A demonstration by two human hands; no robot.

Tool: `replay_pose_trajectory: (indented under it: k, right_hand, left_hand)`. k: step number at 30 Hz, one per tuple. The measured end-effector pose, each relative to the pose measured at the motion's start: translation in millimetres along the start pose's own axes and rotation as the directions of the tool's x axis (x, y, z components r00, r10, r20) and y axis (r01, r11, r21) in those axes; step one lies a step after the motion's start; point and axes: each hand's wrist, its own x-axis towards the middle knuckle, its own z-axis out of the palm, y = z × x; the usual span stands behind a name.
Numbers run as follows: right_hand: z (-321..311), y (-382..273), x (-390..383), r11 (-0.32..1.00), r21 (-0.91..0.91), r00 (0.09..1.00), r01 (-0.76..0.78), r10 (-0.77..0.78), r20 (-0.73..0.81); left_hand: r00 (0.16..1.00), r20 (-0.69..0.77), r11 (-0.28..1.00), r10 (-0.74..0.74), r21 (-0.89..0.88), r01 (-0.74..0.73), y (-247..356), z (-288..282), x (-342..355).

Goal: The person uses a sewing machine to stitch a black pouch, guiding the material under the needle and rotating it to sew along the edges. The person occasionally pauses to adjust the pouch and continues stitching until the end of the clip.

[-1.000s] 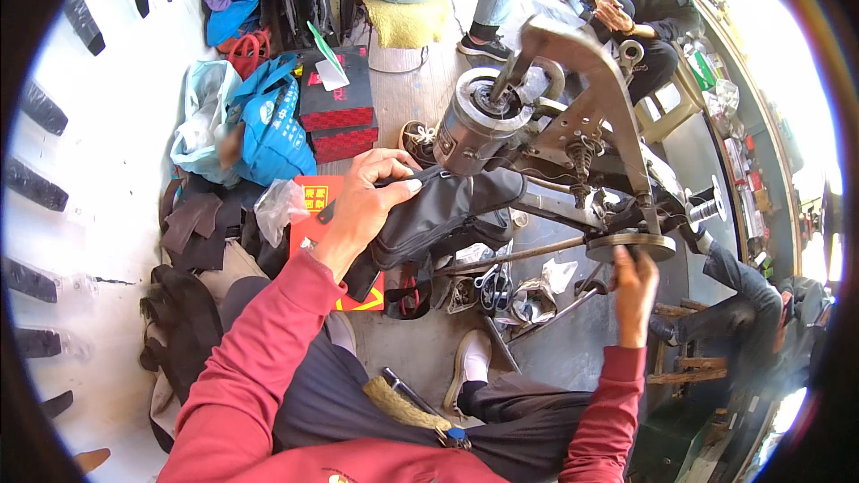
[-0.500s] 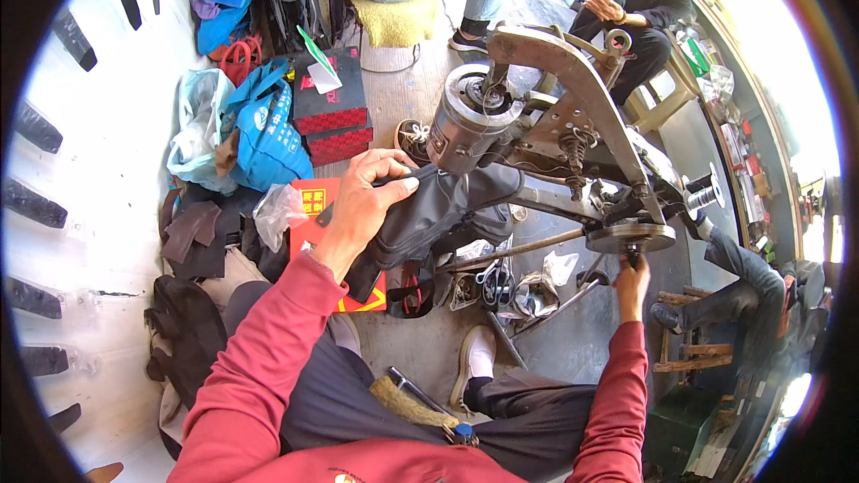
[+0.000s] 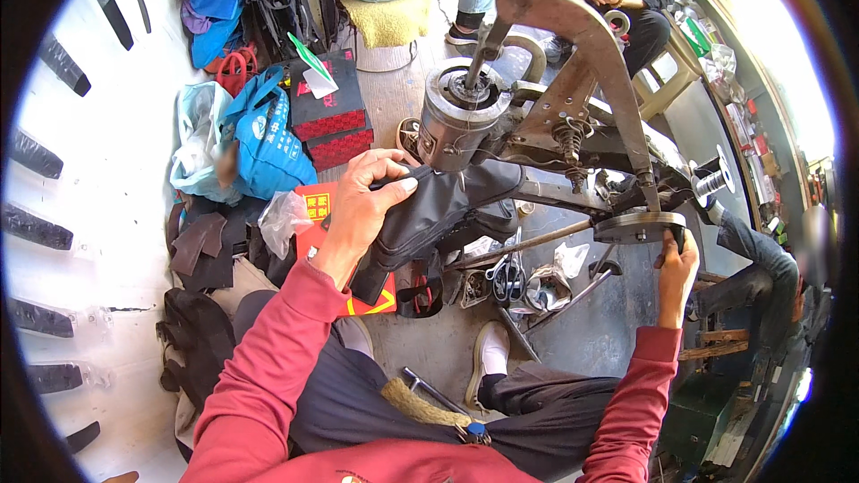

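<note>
My left hand [image 3: 360, 215] pinches the edge of a black bag [image 3: 438, 206] between thumb and fingers. The bag hangs below the round metal head [image 3: 461, 116] of a hand-cranked sewing machine [image 3: 617, 54], its top edge against the head's lower end. Where the needle meets the bag is hidden. Over on the right, my right hand [image 3: 677, 275] grips the short dark crank handle [image 3: 677, 238] at the rim of the machine's flat metal wheel [image 3: 635, 229]. A spool of pale thread [image 3: 713, 182] sits on the machine's far right.
Shoe boxes [image 3: 331, 116], a blue bag [image 3: 271, 130] and a pale plastic bag [image 3: 199, 139] stand at the left. Below the machine are a red box [image 3: 313, 219] and pouches of small parts [image 3: 548, 289]. A hammer [image 3: 434, 394] lies by my lap. Other people sit beyond the machine.
My right hand has swung to the right and outward with the crank handle, turning the wheel. My left hand stays on the bag's edge. The view has shifted slightly.
</note>
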Motion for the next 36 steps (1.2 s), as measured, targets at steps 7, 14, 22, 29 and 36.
replay_pose_trajectory:
  k: [7,14,22,29,36]
  right_hand:
    - [21,109,10,0.971,-0.119,0.977,-0.206,0.198,-0.076]
    - [90,63,-42,0.878,0.194,0.860,-0.437,0.344,0.377]
    - [20,-22,-14,0.984,0.165,0.991,-0.064,0.043,0.126]
    - [2,69,12,0.994,-0.105,0.997,-0.031,0.023,-0.079]
    - [57,124,-8,0.972,0.056,0.973,-0.229,0.229,0.011]
  left_hand:
    - [1.000,-0.001,1.000,0.008,-0.009,-0.008,-2,1,1]
    - [1.000,0.005,1.000,0.012,-0.018,-0.012,2,2,2]
    - [1.000,0.014,1.000,0.004,0.027,-0.005,-1,0,2]
    - [1.000,0.029,1.000,0.001,0.012,-0.002,0,1,4]
    - [1.000,-0.005,1.000,0.021,0.015,-0.021,0,4,4]
